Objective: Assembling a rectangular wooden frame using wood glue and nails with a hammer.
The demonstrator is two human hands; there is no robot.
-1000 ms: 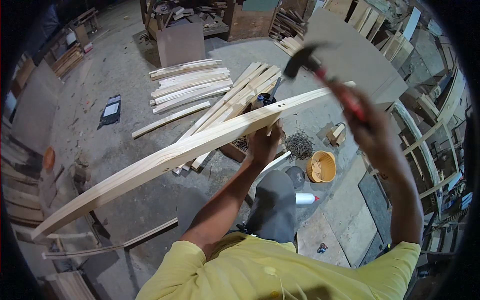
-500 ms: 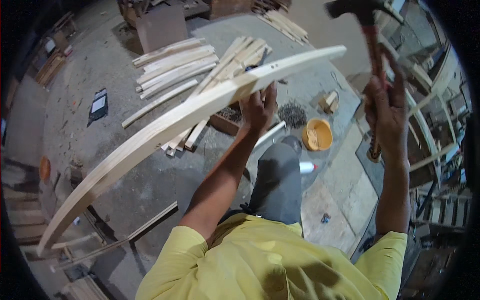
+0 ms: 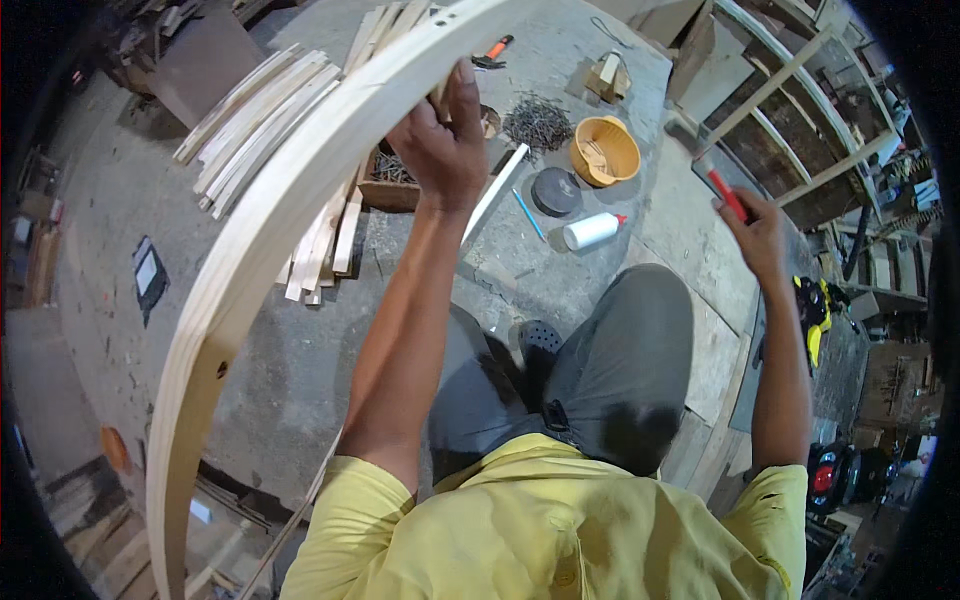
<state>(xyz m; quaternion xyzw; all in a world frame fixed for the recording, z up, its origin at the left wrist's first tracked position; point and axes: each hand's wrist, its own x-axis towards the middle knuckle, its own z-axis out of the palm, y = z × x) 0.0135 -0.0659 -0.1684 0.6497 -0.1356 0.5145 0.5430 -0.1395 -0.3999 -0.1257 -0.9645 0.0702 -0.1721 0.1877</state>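
My left hand (image 3: 447, 140) grips a long pale wooden plank (image 3: 255, 250) that arcs from the lower left up to the top middle. Small slots show in the plank's face near its lower end. My right hand (image 3: 752, 232) is raised at the right and closed around the red handle of a hammer (image 3: 722, 190); the hammer's head blurs against the frame behind it. Between my arms lie my grey trousers and yellow shirt.
On the concrete floor lie a stack of wooden slats (image 3: 262, 110), a pile of nails (image 3: 537, 120), an orange bowl (image 3: 604, 150), a white glue bottle (image 3: 592, 230), a dark round disc (image 3: 556, 190) and small wood blocks (image 3: 606, 74). A wooden frame (image 3: 790, 90) stands at the right.
The view has tipped downward. The plank has swung from lying across the view to standing more upright. My right hand with the hammer has come down from overhead to the right side.
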